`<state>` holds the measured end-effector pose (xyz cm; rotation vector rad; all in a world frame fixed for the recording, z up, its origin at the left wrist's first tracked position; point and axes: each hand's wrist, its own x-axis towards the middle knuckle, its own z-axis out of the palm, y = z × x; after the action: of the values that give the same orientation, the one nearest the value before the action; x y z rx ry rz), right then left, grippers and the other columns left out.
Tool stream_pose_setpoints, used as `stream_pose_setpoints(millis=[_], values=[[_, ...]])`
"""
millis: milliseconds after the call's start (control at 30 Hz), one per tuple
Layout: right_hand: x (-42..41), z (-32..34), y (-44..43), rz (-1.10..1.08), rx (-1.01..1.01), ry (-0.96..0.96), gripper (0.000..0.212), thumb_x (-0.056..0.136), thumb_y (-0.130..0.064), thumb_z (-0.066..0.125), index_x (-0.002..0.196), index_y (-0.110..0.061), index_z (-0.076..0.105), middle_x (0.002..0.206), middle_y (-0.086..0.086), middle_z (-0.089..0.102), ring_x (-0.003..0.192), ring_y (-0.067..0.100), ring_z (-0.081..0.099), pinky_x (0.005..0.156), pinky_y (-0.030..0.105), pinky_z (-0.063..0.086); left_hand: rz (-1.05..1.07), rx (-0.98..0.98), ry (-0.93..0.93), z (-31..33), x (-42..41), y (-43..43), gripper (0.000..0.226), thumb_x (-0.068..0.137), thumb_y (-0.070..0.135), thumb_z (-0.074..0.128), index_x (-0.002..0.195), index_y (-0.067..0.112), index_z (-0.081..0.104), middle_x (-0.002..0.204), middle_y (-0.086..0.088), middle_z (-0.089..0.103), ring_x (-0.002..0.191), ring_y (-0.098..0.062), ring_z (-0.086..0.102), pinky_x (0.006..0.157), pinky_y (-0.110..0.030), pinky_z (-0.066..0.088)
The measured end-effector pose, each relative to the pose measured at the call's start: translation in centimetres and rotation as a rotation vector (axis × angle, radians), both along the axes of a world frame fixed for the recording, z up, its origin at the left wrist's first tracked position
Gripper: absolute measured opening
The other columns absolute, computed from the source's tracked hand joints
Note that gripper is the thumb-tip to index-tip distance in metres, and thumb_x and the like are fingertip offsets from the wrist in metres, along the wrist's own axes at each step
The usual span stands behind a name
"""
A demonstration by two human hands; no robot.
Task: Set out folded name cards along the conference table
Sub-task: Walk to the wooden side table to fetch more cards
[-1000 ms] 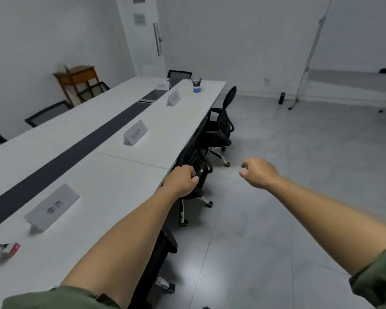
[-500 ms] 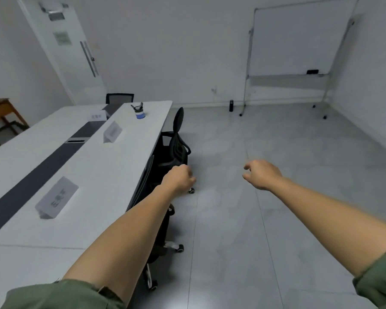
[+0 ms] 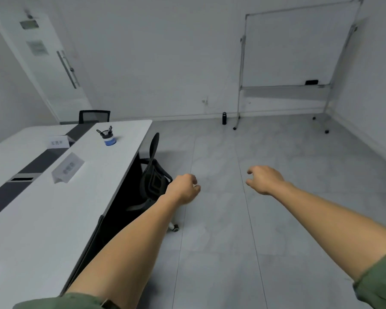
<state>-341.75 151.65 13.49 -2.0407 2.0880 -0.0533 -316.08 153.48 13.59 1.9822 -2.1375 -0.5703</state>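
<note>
The long white conference table (image 3: 54, 210) with a dark centre strip fills the left side. A folded white name card (image 3: 67, 167) stands on its near half, and a second card (image 3: 58, 142) stands farther back by the strip. My left hand (image 3: 183, 189) hangs over the floor beside the table's edge, fingers curled in, nothing in it. My right hand (image 3: 263, 179) is out to the right over the floor, fingers loosely curled and apart, also holding nothing.
A black office chair (image 3: 153, 177) is tucked at the table's side just left of my left hand. A blue and white bottle (image 3: 108, 137) stands near the table's far end. A whiteboard on wheels (image 3: 294, 54), a dark flask (image 3: 224, 118) and a door (image 3: 42, 54) line the far wall.
The view has swung right and moved along the table; the nearest cards have left the view. Both hands stay raised and hold nothing, the right one's fingers slightly looser.
</note>
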Motion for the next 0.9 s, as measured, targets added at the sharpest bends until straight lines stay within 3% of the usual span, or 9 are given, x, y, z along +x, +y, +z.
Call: stream_pose_setpoints(millis=[300, 533, 900], values=[[0.1, -0.3, -24.7, 0.105, 0.001, 0.011, 0.049, 0.094, -0.035, 0.05, 0.141, -0.021, 0.048, 0.138, 0.007, 0.056, 0.121, 0.03, 0.055, 0.092, 0.035, 0.047, 0.107, 0.022, -0.008, -0.2, -0.1, -22.1, 0.04, 0.093, 0.034, 0.052, 0.125, 0.012, 0.059, 0.121, -0.012, 0.066, 0.11, -0.03, 0.061, 0.092, -0.039, 0.05], [1.7, -1.8, -42.7, 0.139, 0.055, 0.011, 0.05, 0.094, -0.037, 0.051, 0.141, -0.021, 0.047, 0.138, 0.007, 0.054, 0.122, 0.028, 0.054, 0.092, 0.035, 0.046, 0.079, 0.083, -0.084, -1.1, 1.8, -40.4, 0.041, 0.095, 0.033, 0.05, 0.13, 0.012, 0.055, 0.125, -0.01, 0.062, 0.112, -0.03, 0.059, 0.089, -0.036, 0.047], [0.3, 0.8, -73.1, 0.161, 0.003, -0.021, 0.05, 0.095, -0.037, 0.05, 0.142, -0.02, 0.046, 0.141, 0.007, 0.053, 0.124, 0.027, 0.053, 0.093, 0.036, 0.046, 0.038, 0.061, -0.163, 1.5, -0.5, -70.8, 0.042, 0.095, 0.034, 0.051, 0.131, 0.013, 0.055, 0.131, -0.013, 0.058, 0.12, -0.031, 0.054, 0.097, -0.038, 0.045]])
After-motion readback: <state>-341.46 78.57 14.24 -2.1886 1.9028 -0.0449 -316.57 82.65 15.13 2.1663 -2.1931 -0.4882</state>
